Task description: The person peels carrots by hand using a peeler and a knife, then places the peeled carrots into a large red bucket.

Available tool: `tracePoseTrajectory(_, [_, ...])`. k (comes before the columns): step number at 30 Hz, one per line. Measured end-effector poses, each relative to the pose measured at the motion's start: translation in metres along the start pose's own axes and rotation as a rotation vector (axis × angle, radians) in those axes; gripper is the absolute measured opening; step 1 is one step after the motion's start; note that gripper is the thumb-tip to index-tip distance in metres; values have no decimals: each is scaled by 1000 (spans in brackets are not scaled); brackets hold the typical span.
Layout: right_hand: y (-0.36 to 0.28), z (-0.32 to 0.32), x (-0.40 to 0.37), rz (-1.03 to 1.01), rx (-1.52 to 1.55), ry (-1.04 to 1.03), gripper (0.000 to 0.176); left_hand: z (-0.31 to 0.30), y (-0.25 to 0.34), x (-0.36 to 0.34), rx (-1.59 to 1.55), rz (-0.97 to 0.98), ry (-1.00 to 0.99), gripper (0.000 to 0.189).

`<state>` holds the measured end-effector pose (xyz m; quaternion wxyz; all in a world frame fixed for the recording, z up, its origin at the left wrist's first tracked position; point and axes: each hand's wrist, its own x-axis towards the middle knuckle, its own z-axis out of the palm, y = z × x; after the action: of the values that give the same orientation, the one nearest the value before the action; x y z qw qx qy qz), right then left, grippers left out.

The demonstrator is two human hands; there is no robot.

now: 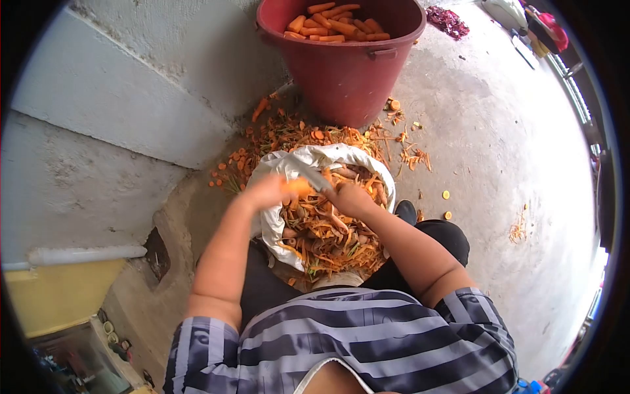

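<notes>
My left hand (266,192) is closed around a carrot (297,187) and blurred by motion. In my right hand (351,199) is a knife (310,175), its blade pointing up and left across the carrot. Both hands are over a white sack (270,231) with its rim rolled open. Orange carrot peelings (331,244) fill the sack, with some unpeeled carrots (379,192) among them.
A large red tub (344,79) of peeled carrots (335,23) stands just beyond the sack. Peelings and cut carrot ends (318,134) litter the floor around its base. A grey wall (98,92) rises on the left. Dark red scraps (447,21) lie at the upper right.
</notes>
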<state>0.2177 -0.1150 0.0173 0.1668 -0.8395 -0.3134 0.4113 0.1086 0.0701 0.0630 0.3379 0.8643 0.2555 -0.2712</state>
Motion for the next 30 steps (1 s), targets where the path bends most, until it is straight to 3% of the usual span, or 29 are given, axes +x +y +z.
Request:
tracePoseTrajectory(1, [7, -3, 1, -16, 26, 27, 63, -25, 26, -9, -53, 108, 235, 34])
tracePoseTrajectory(2, [13, -7, 2, -33, 52, 54, 62, -53, 56, -16, -101, 77, 430, 30])
tracePoseTrajectory(3, [17, -10, 2, -50, 79, 81, 62, -71, 48, 7, -294, 194, 583, 50])
tracePoseTrajectory(5, [18, -15, -6, -33, 42, 81, 62, -110, 113, -32, -543, 293, 535, 63])
tracePoseTrajectory(8, [13, -22, -17, -42, -44, 41, 62, -127, 130, -8, -1075, 805, 550, 62])
tracePoseTrajectory(9, [10, -28, -22, -41, -33, 10, 62, -128, 132, -5, -1180, 832, 506, 62])
tracePoseTrajectory(11, [8, -34, -31, -31, -13, -55, 62, -124, 133, 6, -1396, 876, 404, 62])
tracePoseTrajectory(15, [18, -31, -26, -78, 3, 0, 63, -97, 118, 23, -1508, 633, 264, 37])
tracePoseTrajectory(16, [18, -33, -28, -67, 18, 4, 62, -90, 115, 24, -1598, 623, 230, 21])
tracePoseTrajectory(19, [15, -44, -31, -59, 73, 40, 60, -70, 107, 13, -1763, 801, -85, 22])
tracePoseTrajectory(22, [14, -49, -35, -65, 131, 84, 59, -49, 115, -9, -1786, 854, -182, 26])
tracePoseTrajectory(26, [10, -48, -36, -73, 104, 101, 59, -39, 110, -25, -1803, 915, -227, 27])
tracePoseTrajectory(30, [7, -43, -37, -100, 89, 109, 57, -35, 107, -42, -1754, 872, -108, 30])
